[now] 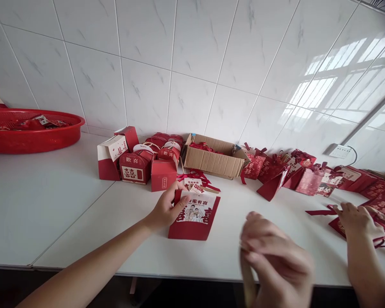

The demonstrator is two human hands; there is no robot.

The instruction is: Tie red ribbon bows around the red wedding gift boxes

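Note:
My left hand (168, 207) grips the upper left edge of a red and white wedding gift box (194, 214) printed with a couple and Chinese characters. It stands on the white table, with pale printed paper pieces showing at its top. Closed and raised over the table's front edge, my right hand (276, 252) pinches a beige ribbon-like strip (248, 278) that hangs down. That hand is blurred and apart from the box. Red ribbons (199, 175) lie just behind the gift box.
Several red gift boxes (135, 164) and a cardboard box (211, 160) line the wall. A red plastic basket (35, 139) sits at left. On the right, a co-worker's hands (359, 220) handle a red ribboned box, near more bags (311, 179). A power socket (338, 150) is behind.

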